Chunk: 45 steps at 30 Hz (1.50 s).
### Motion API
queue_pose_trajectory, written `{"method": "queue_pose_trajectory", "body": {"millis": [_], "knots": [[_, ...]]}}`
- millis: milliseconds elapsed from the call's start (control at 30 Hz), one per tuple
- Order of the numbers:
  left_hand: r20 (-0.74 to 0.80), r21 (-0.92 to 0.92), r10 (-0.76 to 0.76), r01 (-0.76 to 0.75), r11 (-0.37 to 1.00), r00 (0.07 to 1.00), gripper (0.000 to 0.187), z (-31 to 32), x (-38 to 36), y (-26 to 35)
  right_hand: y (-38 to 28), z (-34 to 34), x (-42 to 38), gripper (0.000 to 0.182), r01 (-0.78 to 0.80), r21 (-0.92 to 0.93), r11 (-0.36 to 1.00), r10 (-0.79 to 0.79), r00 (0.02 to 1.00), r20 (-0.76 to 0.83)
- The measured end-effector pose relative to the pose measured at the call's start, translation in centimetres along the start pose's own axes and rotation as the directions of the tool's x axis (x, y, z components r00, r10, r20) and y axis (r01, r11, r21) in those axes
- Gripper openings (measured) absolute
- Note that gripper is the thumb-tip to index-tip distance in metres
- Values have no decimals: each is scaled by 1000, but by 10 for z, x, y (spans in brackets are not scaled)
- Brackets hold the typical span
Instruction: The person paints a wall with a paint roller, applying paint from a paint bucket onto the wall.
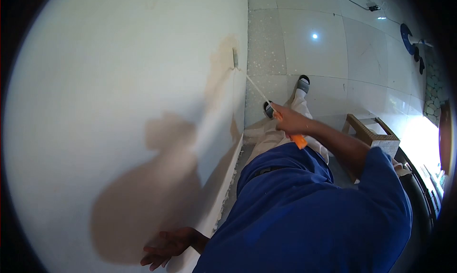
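My right hand (291, 120) is closed around the orange handle of a paint roller (299, 141). A thin pale rod runs from the handle up and left to the white wall (119, 73), where the small grey head (235, 57) lies right at the surface, near the wall's far edge. Low in the view, my left hand (166, 247) holds nothing. Its fingers are spread beside the wall, in shadow.
Shadows of my head and arm fall across the wall. White specks dot the tiled floor (314, 49) along the wall's foot. A wooden stool (385, 142) stands to my right. A cable (354, 1) and a blue round base (406, 37) are farther off.
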<state>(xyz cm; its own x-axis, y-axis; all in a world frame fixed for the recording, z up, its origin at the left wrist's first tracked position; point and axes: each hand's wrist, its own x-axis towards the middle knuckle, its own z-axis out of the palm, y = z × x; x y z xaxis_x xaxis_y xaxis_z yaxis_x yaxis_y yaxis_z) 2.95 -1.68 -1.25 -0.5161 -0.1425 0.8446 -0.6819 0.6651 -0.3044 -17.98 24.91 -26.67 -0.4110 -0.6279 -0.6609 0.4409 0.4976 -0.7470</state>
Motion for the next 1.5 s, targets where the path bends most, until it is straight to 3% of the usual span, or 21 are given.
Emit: {"method": "queue_pose_trajectory", "body": {"millis": [33, 167, 233, 300, 467, 533, 567, 633, 667, 733, 800, 933, 1000, 1033, 1067, 1133, 1267, 1333, 1367, 1467, 1500], "knots": [[-2, -1, -2, 2, 1000, 1000, 52, 0, 0, 0, -20, -3, -16, 77, -173, 103, 979, 167, 984, 63], [49, 86, -125, 120, 989, 991, 58, -3, -5, -2, 10, -10, 42, 76, -73, 75, 995, 71, 997, 26], [-24, 49, -81, 82, 995, 996, 61, 0, -13, -22, 22, -21, 90, 57, -130, 246, 961, 131, 991, 13], [-6, 166, -90, 90, 982, 996, 64, -3, -15, -33, 34, -37, 139, 74, -240, 239, 941, 233, 971, 59], [12, 324, -188, 174, 930, 982, 75, 6, -7, -16, 58, -41, 196, 73, -253, 295, 921, 252, 967, 41], [23, 281, 91, -94, 955, 996, 82, 9, -2, -15, 58, -39, 187, 73, -247, 309, 919, 242, 969, 54], [28, 284, 90, -95, 954, 996, 82, 5, -12, -40, 48, -34, 161, 74, -211, 322, 923, 202, 977, 62], [107, 619, 168, -198, 760, 980, 85, 2, -31, -105, 38, -17, 101, 71, -92, 257, 962, 95, 995, 0], [116, 618, 157, -195, 761, 981, 85, 0, -31, -103, 36, -13, 63, 66, -5, 158, 987, 17, 997, -70], [92, 553, 103, -137, 822, 990, 86, 0, -28, -92, -7, -22, 2, 82, -218, 234, 948, 193, 973, 124], [68, 480, 56, -82, 873, 996, 87, 1, -20, -79, -20, -22, -17, 81, -216, 225, 950, 194, 974, 116], [-2, 415, -133, 122, 902, 991, 87, 10, -11, -32, 9, -22, 32, 70, -90, 204, 975, 97, 995, -21], [-66, 619, -71, 96, 780, 995, 80, 11, -8, -26, 37, -34, 90, 51, -54, 278, 959, 63, 998, -23], [-31, 805, 146, -62, 589, 989, 72, 12, -7, -25, 45, -42, 118, 55, -112, 270, 956, 118, 993, -5], [-36, 804, 150, -60, 592, 988, 72, 12, -8, -28, 48, -49, 140, 60, -170, 260, 950, 173, 985, 12], [24, 304, -119, 106, 947, 993, 71, 10, -9, -33, 38, -55, 165, 54, -209, 289, 934, 215, 977, 13], [-2, 297, -140, 134, 945, 990, 70, 9, -12, -26, 29, -46, 154, 45, -226, 303, 926, 212, 974, 78], [0, 105, -154, 153, 983, 988, 66, 9, -11, -16, 10, -46, 104, 17, -94, 336, 937, 103, 995, -9], [-9, 104, -174, 174, 979, 985, 66, 9, -14, -16, 9, -45, 85, 18, -67, 284, 957, 67, 998, 7], [-1, -7, -194, 194, 981, 981, 59, 9, -15, -14, -28, -43, 7, 63, -105, 220, 970, 97, 994, 48], [23, 92, -141, 138, 986, 990, 55, 9, -14, -11, -44, -42, -15, 71, -124, 175, 977, 113, 991, 72]]}}
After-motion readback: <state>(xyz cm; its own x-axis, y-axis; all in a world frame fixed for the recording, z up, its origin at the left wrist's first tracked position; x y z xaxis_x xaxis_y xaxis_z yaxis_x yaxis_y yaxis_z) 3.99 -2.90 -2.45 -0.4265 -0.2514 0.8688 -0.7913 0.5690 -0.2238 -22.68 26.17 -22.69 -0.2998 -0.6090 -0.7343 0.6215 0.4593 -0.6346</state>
